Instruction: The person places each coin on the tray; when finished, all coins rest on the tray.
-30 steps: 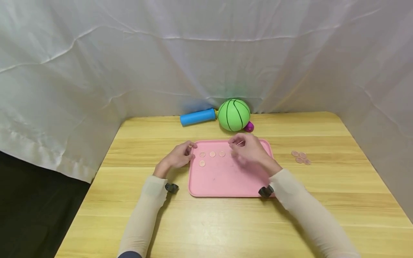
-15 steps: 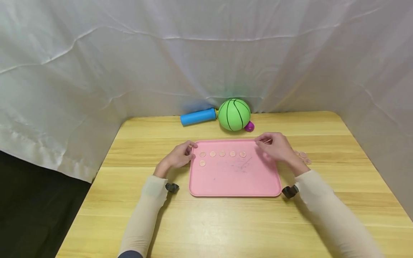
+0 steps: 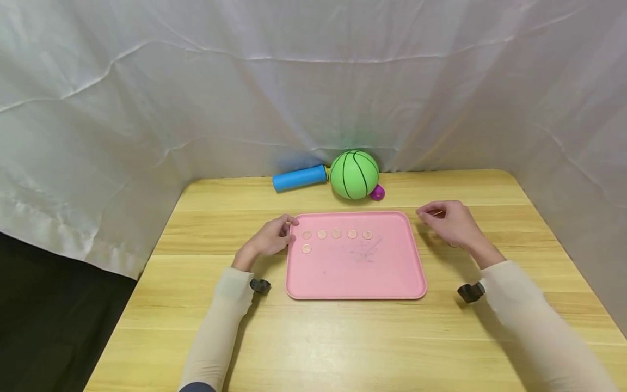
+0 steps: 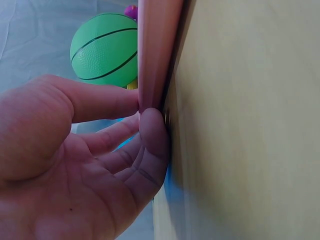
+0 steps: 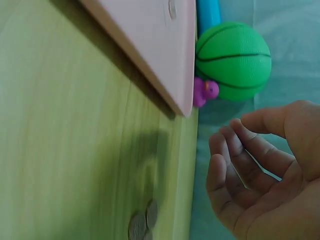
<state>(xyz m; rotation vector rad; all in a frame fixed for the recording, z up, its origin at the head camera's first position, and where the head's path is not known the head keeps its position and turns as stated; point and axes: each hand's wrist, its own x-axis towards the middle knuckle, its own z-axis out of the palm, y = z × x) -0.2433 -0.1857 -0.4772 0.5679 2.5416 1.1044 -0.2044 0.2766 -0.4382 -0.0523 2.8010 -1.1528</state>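
A pink tray (image 3: pixel 352 283) lies on the wooden table, with a row of several coppery coins (image 3: pixel 336 234) near its far edge. One more coin (image 3: pixel 306 249) sits below the row's left end. My left hand (image 3: pixel 269 237) grips the tray's left rim, thumb and fingers on it in the left wrist view. Right of the tray, my right hand (image 3: pixel 450 224) hovers over the table. Its fingers are loosely bent with nothing between them. Beneath it lie loose coins (image 5: pixel 136 227), mostly hidden by the hand in the head view.
Behind the tray stand a green ball (image 3: pixel 354 175) with black lines, a blue cylinder (image 3: pixel 300 178) and a small purple toy duck (image 5: pixel 206 91). A pale curtain (image 3: pixel 313 98) hangs around the table's back and sides.
My right hand has moved right, off the tray to over the loose coins. The coin at the row's right end has come into full view. My left hand stays on the rim.
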